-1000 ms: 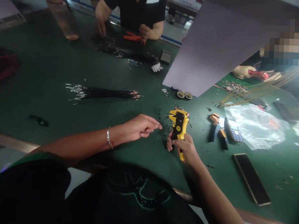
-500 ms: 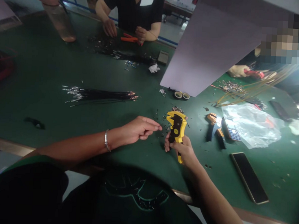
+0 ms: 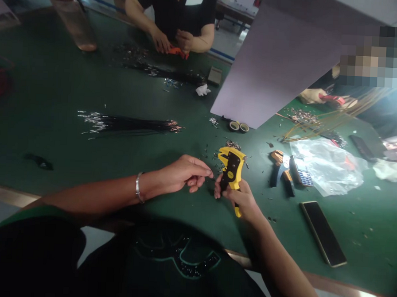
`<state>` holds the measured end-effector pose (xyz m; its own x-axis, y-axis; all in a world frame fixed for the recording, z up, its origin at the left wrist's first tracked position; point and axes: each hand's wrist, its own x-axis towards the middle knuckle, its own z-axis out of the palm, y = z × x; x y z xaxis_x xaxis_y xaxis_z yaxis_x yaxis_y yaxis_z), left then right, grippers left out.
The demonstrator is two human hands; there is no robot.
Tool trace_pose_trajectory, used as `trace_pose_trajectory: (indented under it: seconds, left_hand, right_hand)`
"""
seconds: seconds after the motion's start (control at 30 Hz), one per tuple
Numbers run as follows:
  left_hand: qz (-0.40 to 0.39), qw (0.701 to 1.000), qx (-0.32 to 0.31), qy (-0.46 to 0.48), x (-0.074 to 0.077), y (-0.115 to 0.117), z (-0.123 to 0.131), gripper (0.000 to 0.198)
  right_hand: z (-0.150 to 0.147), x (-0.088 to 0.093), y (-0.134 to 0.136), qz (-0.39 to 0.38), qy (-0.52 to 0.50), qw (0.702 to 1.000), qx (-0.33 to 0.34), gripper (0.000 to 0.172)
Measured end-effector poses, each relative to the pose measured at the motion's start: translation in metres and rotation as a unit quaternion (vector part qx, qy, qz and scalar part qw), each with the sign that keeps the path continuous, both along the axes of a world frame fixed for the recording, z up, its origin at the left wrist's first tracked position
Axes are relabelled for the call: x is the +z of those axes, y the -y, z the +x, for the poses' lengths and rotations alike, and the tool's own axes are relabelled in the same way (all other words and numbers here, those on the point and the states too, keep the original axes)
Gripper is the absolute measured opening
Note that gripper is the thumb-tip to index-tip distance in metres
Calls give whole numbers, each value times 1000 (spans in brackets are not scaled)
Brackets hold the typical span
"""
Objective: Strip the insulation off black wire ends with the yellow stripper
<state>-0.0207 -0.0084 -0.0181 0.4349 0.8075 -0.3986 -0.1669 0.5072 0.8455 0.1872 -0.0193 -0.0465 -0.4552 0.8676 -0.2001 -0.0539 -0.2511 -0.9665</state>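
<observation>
My right hand (image 3: 240, 197) is wrapped round the handles of a yellow and black wire stripper (image 3: 231, 165), its head pointing up and away from me. To its left, my left hand (image 3: 187, 172) is closed in a pinch, fingertips close to the tool but apart from it. Whatever the fingertips hold, if anything, is too small to make out. Beyond the stripper's head lies a pile of small metal bits and scraps (image 3: 232, 145). A bundle of black wires (image 3: 133, 124) lies further left, silvery terminals at its left end and bare copper at its right.
Right of my hand lie an orange and blue stripper (image 3: 281, 173), a keypad phone (image 3: 302, 170), a clear plastic bag (image 3: 333, 166) and a smartphone (image 3: 323, 234). Tape rolls (image 3: 238, 126) sit by a grey panel (image 3: 273, 59). Across the table, a co-worker's hands (image 3: 184, 40) hold an orange tool.
My left fingers have curled slightly while staying near the stripper. The co-worker opposite has brought a hand onto the orange tool. The whole view has shifted a little.
</observation>
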Motion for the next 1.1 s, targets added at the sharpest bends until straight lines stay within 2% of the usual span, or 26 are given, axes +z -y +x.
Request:
trace_pose_trajectory:
  seconds: [0.17, 0.37, 0.53, 0.67, 0.83, 0.97, 1.1]
  left_hand:
    - [-3, 1000, 1, 13, 0, 2, 2, 8]
    - [-11, 1000, 5, 19, 3, 5, 2, 7]
    - [9, 1000, 9, 10, 6, 9, 5, 8]
    - [-7, 1000, 16, -2, 11, 11, 7, 4]
    - [18, 1000, -17, -2, 10, 11, 7, 5]
    - [35, 999, -31, -8, 3, 11, 7, 11]
    - [38, 999, -33, -12, 3, 11, 7, 11]
  right_hand:
    - [-3, 6, 3, 21, 33, 999, -2, 27]
    - [-6, 3, 8, 46, 71, 996, -14, 26]
    - [-11, 9, 14, 137, 155, 978, -13, 16]
    - [-12, 11, 17, 231, 228, 946, -9, 12]
    - [-11, 6, 20, 367, 298, 881, -14, 26]
    - [-10, 4, 21, 418, 334, 845, -24, 29]
    - [-10, 3, 21, 459, 353, 815, -29, 28]
